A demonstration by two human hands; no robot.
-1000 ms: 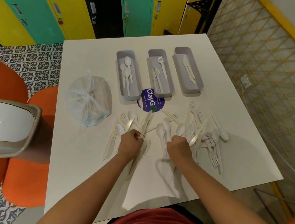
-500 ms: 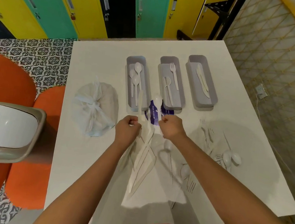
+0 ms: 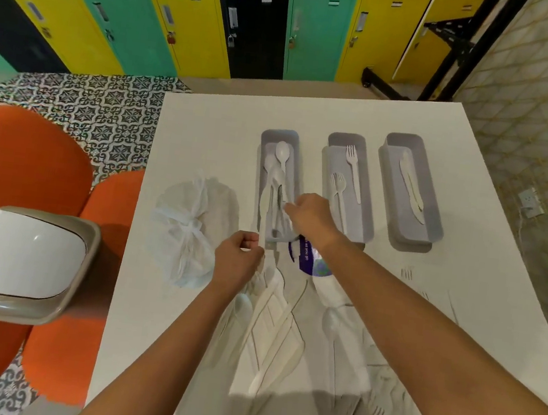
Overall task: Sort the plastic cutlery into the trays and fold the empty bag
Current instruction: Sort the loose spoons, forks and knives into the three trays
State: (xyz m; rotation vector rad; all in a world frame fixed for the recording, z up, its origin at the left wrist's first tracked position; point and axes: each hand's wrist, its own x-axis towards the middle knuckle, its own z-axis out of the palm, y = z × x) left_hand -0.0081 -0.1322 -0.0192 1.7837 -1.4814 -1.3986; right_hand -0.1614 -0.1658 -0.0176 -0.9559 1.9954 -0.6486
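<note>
Three grey trays stand side by side at the back of the white table [image 3: 207, 123]: the left tray [image 3: 259, 178] holds spoons, the middle tray [image 3: 362, 225] forks, the right tray [image 3: 434, 223] knives. My right hand [image 3: 309, 217] is over the near end of the left tray, fingers curled, pinching a white spoon that is blurred. My left hand [image 3: 236, 261] grips a bundle of white knives [image 3: 271, 327] that fans out toward me. The clear bag with a purple label [image 3: 311, 258] lies under my right wrist. Loose spoons [image 3: 332, 321] and forks [image 3: 378, 413] lie near me.
A tied white plastic bag [image 3: 190, 231] sits on the table left of the trays. A bin with a white lid [image 3: 17, 262] and orange seats [image 3: 22, 169] stand left of the table. Coloured lockers [image 3: 184, 24] line the back wall.
My right hand has carried a spoon from the loose pile forward to the left tray. My left hand has lifted the knife bundle and moved slightly forward. The view has shifted.
</note>
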